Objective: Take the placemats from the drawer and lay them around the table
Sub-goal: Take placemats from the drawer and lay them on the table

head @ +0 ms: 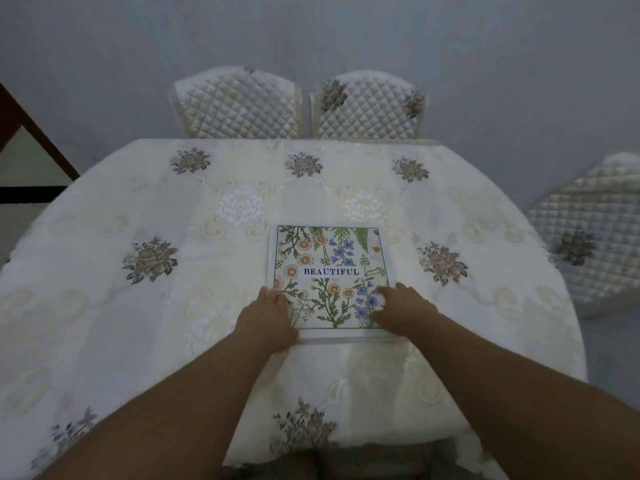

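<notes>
From the head camera, a square placemat [329, 277] lies flat on the table [104, 323]. It has flowers and leaves drawn on it and the word BEAUTIFUL in the middle. A pale rim goes round its picture.

Both hands are down at the near end of the placemat, one at each near corner. The left hand [268, 318] lies on the near left corner. Its fingers look fairly straight and flat, pointing away from the person along the left edge. It presses on the placemat and does not seem to wrap round it.

The right hand [401, 311] lies on the near right corner. Its fingers reach in over the blue flowers. The fingertips are blurred, so I cannot tell if they are flat or pinching the placemat.

Most of the placemat reaches out past the fingers of both hands, away from the person.

Past the placemat, across the table from the hands, stand two quilted chairs [301, 105] side by side. Another quilted chair [588, 233] is far out to the right of the right hand.
</notes>
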Available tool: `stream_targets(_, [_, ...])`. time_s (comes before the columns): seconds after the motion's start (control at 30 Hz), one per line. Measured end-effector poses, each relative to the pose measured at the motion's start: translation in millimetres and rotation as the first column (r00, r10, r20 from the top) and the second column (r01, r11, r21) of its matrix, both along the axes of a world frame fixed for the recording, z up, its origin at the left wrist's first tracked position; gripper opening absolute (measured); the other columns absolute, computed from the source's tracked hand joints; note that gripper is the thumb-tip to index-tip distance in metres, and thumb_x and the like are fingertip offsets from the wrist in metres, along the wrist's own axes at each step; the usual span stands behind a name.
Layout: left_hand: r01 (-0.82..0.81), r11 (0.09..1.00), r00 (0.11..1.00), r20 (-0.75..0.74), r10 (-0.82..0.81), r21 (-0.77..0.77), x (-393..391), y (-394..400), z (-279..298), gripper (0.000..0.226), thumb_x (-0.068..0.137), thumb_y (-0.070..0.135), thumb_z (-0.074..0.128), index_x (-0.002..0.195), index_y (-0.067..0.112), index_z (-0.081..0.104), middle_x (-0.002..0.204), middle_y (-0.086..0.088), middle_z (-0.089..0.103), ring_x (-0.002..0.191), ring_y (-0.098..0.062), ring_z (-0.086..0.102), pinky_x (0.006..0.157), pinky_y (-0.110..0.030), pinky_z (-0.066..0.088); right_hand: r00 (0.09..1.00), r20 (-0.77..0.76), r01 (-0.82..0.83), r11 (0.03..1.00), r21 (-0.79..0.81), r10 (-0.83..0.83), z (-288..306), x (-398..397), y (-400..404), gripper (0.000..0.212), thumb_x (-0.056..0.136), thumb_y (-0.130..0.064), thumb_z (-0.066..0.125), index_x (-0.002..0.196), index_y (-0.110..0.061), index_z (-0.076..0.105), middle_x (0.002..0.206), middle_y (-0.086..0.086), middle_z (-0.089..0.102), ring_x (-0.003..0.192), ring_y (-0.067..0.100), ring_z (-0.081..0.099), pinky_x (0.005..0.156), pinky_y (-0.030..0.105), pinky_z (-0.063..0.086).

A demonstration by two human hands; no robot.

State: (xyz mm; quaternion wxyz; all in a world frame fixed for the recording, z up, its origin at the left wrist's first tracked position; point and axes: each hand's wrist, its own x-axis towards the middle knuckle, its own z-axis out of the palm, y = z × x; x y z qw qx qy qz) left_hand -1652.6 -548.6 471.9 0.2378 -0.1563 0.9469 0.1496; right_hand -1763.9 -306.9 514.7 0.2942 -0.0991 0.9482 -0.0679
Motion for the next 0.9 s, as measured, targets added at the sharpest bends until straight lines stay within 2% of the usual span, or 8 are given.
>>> stream_targets(0.07, [-0.097, 0.993, 0.995, -0.021, 0.098, 0.067, 7, 10, 37, 0.089, 0.096, 0.052, 0.050, 0.162, 0.013, 0.006, 0.170, -0.013, -0.003, 0.156, -0.031, -0.003, 0.123, -0.049, 0.017, 0.996, -0.039, 0.071, 0.989, -0.127, -0.077, 41, 30, -3, 0.061, 0.086, -0.049, 0.059, 0.143, -0.029, 0.047, 0.146, 0.003, 0.046, 0.130, 0.025, 0.049, 0.106, 0.038, 0.041])
stream_targets(0.1, [-0.130, 0.983, 0.989, -0.049, 0.137, 0.132, 13, 14, 58, 0.083, 0.097, 0.051, 0.050, 0.162, 0.014, 0.014, 0.170, -0.012, 0.003, 0.156, -0.030, 0.003, 0.123, -0.047, 0.018, 0.993, -0.059, 0.085, 0.979, -0.183, -0.098, 59, 47, -2, 0.055, 0.088, -0.043, 0.061, 0.140, -0.026, 0.051, 0.144, 0.002, 0.049, 0.127, 0.023, 0.052, 0.101, 0.033, 0.042])
stream_targets(0.17, [-0.150, 0.957, 0.972, -0.142, 0.189, 0.247, 32, 17, 100, 0.064, 0.099, 0.046, 0.052, 0.155, 0.018, 0.037, 0.165, -0.006, 0.028, 0.150, -0.024, 0.027, 0.117, -0.038, 0.028, 0.990, -0.097, 0.073, 0.963, -0.259, -0.101, 92, 75, 2, 0.051, 0.091, -0.040, 0.060, 0.140, -0.029, 0.051, 0.144, -0.001, 0.053, 0.125, 0.020, 0.054, 0.100, 0.031, 0.043])
stream_targets(0.23, [-0.162, 0.932, 0.945, -0.220, 0.241, 0.324, 56, 16, 142, 0.055, 0.099, 0.044, 0.054, 0.149, 0.022, 0.048, 0.157, 0.000, 0.043, 0.141, -0.019, 0.043, 0.111, -0.030, 0.034, 0.988, -0.137, 0.032, 0.953, -0.302, -0.077, 121, 95, 7, 0.055, 0.092, -0.044, 0.060, 0.144, -0.032, 0.047, 0.147, -0.003, 0.052, 0.129, 0.018, 0.053, 0.103, 0.032, 0.042])
stream_targets(0.3, [-0.155, 0.926, 0.937, -0.246, 0.248, 0.345, 85, 16, 180, 0.054, 0.100, 0.045, 0.054, 0.149, 0.025, 0.048, 0.158, 0.002, 0.042, 0.141, -0.017, 0.043, 0.112, -0.028, 0.033, 0.983, -0.161, 0.022, 0.933, -0.360, -0.085, 147, 114, 11, 0.054, 0.092, -0.049, 0.061, 0.143, -0.034, 0.048, 0.146, -0.005, 0.054, 0.127, 0.017, 0.054, 0.101, 0.031, 0.042])
stream_targets(0.43, [-0.181, 0.935, 0.887, -0.359, 0.289, 0.304, 147, 15, 236, 0.055, 0.100, 0.050, 0.052, 0.152, 0.033, 0.043, 0.165, 0.008, 0.027, 0.150, -0.011, 0.028, 0.122, -0.032, 0.024, 0.972, -0.221, -0.039, 0.862, -0.506, -0.085, 191, 149, 12, 0.051, 0.092, -0.056, 0.059, 0.141, -0.041, 0.049, 0.146, -0.011, 0.051, 0.125, 0.011, 0.055, 0.097, 0.031, 0.045])
stream_targets(0.67, [-0.371, 0.876, 0.751, -0.457, 0.478, 0.307, 260, 46, 284, 0.053, 0.098, 0.056, 0.052, 0.148, 0.042, 0.044, 0.162, 0.017, 0.029, 0.145, -0.009, 0.035, 0.118, -0.037, 0.033, 0.940, -0.255, -0.327, 0.802, -0.500, 0.225, 236, 201, 20, 0.060, 0.091, -0.063, 0.055, 0.146, -0.046, 0.039, 0.154, -0.015, 0.042, 0.136, 0.009, 0.046, 0.109, 0.038, 0.042])
stream_targets(0.9, [-0.626, 0.692, 0.494, -0.504, 0.709, 0.359, 388, 102, 302, 0.051, 0.096, 0.058, 0.053, 0.145, 0.044, 0.047, 0.159, 0.019, 0.035, 0.138, -0.004, 0.041, 0.110, -0.028, 0.035, 0.793, -0.336, -0.610, 0.651, -0.453, 0.509, 266, 258, 19, 0.065, 0.090, -0.069, 0.051, 0.148, -0.047, 0.034, 0.155, -0.017, 0.038, 0.135, 0.006, 0.045, 0.109, 0.034, 0.041])
